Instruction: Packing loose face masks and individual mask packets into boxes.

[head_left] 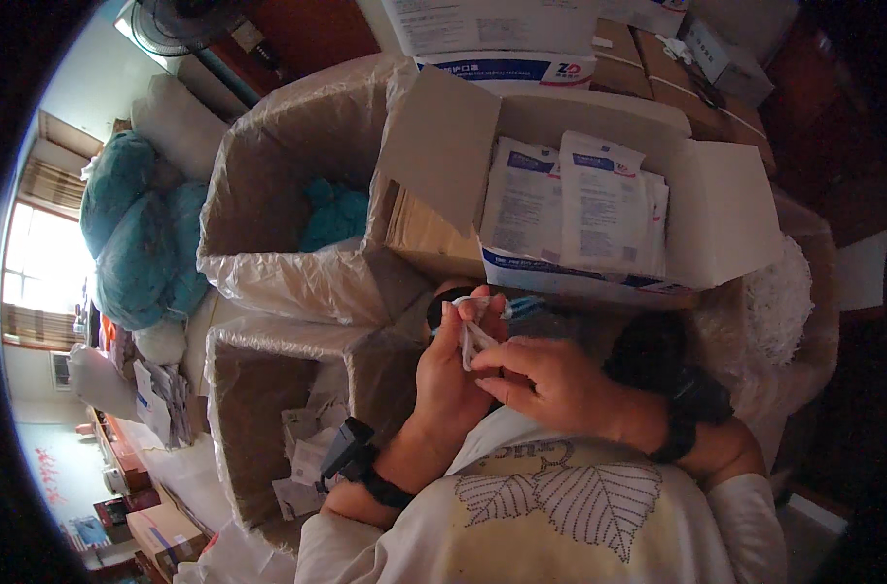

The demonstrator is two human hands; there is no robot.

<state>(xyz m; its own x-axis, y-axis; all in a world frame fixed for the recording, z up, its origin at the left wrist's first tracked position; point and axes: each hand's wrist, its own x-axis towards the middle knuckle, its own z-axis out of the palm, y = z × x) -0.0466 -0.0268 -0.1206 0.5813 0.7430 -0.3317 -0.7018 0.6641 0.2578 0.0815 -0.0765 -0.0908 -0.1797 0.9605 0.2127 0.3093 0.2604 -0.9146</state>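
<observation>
I look down on open containers, starting with the upper lined carton (297, 289) at left, which has crumpled teal material (331, 216) inside. Ahead, the white box (575, 279) has its flaps spread, and white packets (604, 204) stand in it; I judge it well stocked, though I cannot tell whether that row is complete. Nearer me at left, the lower lined carton (288, 336) holds scattered white pieces (302, 453). At right, a lined container (745, 360) bears a white tangle (779, 297), so plenty seems left loose there.

My left hand (446, 375) has its fingers closed on white strands (470, 341). My right hand (550, 384) has its fingers partly curled, tips at the lower part of the strands; I cannot tell whether they pinch. The strands are between both hands, outside every container, so I judge this piece mid-handling, not yet set down. A small pale blue piece (524, 306) shows just beyond the fingers; whether it joins the strands, I cannot tell
</observation>
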